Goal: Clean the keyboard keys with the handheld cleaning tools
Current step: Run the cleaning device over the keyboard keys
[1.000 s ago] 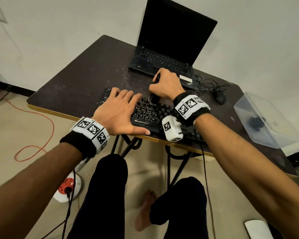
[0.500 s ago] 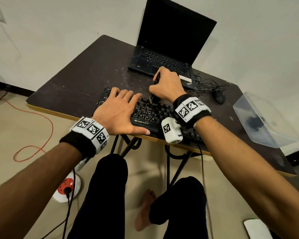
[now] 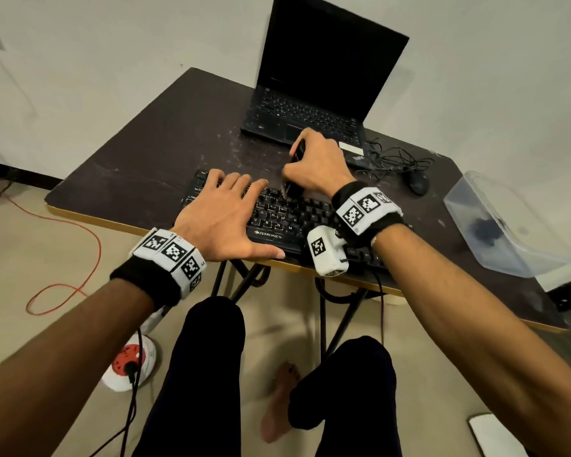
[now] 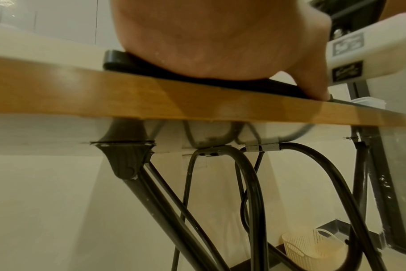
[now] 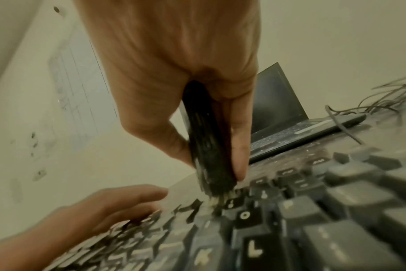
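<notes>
One black keyboard (image 3: 287, 219), one open laptop (image 3: 314, 103), one mouse (image 3: 418, 183), one clear plastic container (image 3: 505, 225) and one black brush (image 5: 206, 146) are on or over the surface (image 3: 139, 159). Two hands show: left hand (image 3: 221, 219), right hand (image 3: 317, 166).

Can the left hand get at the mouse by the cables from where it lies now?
Probably not without moving: the left hand lies flat on the keyboard, and the right hand with its brush stands between it and the mouse.

walls (image 3: 112, 54): plain off-white | floor (image 3: 30, 252): beige | table (image 3: 152, 143): dark scuffed top, black metal legs (image 4: 151, 192)
</notes>
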`<state>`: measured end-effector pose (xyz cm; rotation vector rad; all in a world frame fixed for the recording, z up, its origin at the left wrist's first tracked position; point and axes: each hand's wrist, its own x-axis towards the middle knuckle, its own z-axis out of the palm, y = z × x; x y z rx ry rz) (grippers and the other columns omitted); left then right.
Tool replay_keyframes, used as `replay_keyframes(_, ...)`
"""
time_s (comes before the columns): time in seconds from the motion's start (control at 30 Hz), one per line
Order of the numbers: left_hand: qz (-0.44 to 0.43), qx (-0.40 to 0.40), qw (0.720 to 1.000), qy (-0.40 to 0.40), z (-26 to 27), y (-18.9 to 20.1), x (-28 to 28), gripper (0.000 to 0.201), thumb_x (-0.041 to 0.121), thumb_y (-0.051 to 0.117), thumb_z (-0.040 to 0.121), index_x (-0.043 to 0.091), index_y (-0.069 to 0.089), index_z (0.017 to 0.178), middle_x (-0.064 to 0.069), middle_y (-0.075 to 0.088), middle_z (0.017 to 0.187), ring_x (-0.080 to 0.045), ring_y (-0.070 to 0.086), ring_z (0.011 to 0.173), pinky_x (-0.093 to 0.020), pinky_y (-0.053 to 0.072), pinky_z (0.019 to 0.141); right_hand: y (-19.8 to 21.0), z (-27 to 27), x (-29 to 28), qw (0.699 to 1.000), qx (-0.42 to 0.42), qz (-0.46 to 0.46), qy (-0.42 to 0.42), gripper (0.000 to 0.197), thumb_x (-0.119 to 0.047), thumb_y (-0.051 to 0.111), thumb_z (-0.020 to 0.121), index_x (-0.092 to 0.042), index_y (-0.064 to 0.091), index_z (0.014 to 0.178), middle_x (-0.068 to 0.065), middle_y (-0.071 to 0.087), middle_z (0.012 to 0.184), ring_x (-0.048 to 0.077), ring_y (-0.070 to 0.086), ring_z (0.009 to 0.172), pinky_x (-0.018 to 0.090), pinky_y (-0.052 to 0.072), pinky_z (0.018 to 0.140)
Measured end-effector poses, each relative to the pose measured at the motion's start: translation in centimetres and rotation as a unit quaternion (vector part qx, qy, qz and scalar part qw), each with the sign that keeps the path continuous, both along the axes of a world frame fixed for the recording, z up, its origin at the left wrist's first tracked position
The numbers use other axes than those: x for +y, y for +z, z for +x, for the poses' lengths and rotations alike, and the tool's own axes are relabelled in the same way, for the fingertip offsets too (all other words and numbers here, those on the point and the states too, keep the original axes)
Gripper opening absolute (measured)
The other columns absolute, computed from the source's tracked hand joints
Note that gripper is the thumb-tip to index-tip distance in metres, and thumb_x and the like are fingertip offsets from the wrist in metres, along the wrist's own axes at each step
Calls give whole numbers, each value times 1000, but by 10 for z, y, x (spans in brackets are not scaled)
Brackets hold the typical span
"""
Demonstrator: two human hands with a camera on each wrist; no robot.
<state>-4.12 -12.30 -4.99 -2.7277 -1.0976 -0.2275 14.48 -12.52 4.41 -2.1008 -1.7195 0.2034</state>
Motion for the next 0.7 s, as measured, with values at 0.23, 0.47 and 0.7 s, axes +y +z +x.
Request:
replay_keyframes(0.23, -1, 5, 1000, 3, 0, 1, 0, 142, 111, 10, 66, 9, 28, 163, -11, 49, 154, -29, 45, 140, -51, 25, 121, 2, 0, 1, 1000, -3, -16, 10, 21, -19, 69, 78, -21, 62, 98, 1, 66, 91, 26, 65, 94, 30, 48, 71)
replay_keyframes(0.47, -3, 5, 1000, 1, -1, 0, -2, 141, 111, 12, 67, 8, 27, 164, -11, 49, 154, -29, 45, 139, -50, 25, 121, 2, 4, 0, 999, 17, -34, 27, 21, -19, 73, 79, -24, 62, 96, -3, 66, 89, 17, 65, 83, 25, 51, 63)
replay_keyframes(0.7, -3, 1, 1000, 1, -1, -1, 0, 143, 111, 7, 66, 9, 29, 163, -9, 50, 152, -28, 46, 138, -50, 26, 120, 0, -2, -2, 999, -5, -14, 35, 21, -18, 70, 77, -24, 60, 95, -3, 65, 85, 21, 63, 85, 28, 43, 65)
